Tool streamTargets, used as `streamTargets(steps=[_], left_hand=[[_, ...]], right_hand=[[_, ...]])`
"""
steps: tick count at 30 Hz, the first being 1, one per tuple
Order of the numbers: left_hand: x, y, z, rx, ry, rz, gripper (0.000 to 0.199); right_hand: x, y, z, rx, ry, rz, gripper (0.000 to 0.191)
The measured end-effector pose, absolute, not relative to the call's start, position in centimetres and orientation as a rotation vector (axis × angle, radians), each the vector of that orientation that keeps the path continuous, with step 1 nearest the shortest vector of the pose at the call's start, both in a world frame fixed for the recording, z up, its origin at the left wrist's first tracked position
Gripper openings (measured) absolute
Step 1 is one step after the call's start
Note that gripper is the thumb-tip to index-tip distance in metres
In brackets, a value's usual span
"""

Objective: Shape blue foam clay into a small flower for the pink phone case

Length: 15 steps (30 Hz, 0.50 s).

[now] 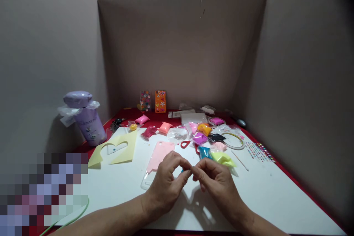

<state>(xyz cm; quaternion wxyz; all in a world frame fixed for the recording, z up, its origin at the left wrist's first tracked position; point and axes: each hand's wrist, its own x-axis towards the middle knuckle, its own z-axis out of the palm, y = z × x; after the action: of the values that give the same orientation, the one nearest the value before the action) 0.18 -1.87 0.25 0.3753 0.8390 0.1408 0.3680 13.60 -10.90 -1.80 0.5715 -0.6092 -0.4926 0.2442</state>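
Note:
My left hand [169, 177] and my right hand [214, 179] meet fingertip to fingertip above the white board. Thumb and forefinger of each are pinched together. A speck of blue shows by the left fingertips; whatever lies between the fingers is too small to make out. Just left of my left hand lies a clear phone case [144, 183] partly covered with a pink layer [161, 155]. Behind my right hand are a blue packet [205, 152] and a yellow-green packet [223, 158]. Red-handled scissors [185, 144] lie beyond the fingertips.
Yellow paper [128, 151] with a curved cut-out lies at the left, near a purple bottle [92, 127]. Several coloured packets, a hoop [233, 141], a white stick [240, 160] and gem stickers [260, 152] spread behind and right. Two decorated cases, one orange [160, 101], stand at the back.

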Motion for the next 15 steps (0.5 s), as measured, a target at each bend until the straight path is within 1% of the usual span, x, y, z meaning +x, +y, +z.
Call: streamTargets(steps=[6, 11, 15], left_hand=[[0.03, -1.53, 0.31, 2.075, 0.336, 0.892, 0.007], [0.07, -1.44, 0.35, 1.922, 0.463, 0.806, 0.008], [0.18, -1.22, 0.17, 1.786, 0.505, 0.700, 0.010]], right_hand=[[13.44, -10.78, -1.36, -1.369, -1.113, 0.683, 0.034], [13.44, -11.03, -1.43, -1.412, -1.179, 0.626, 0.039], [13.44, -11.06, -1.53, -1.406, -1.175, 0.586, 0.033]])
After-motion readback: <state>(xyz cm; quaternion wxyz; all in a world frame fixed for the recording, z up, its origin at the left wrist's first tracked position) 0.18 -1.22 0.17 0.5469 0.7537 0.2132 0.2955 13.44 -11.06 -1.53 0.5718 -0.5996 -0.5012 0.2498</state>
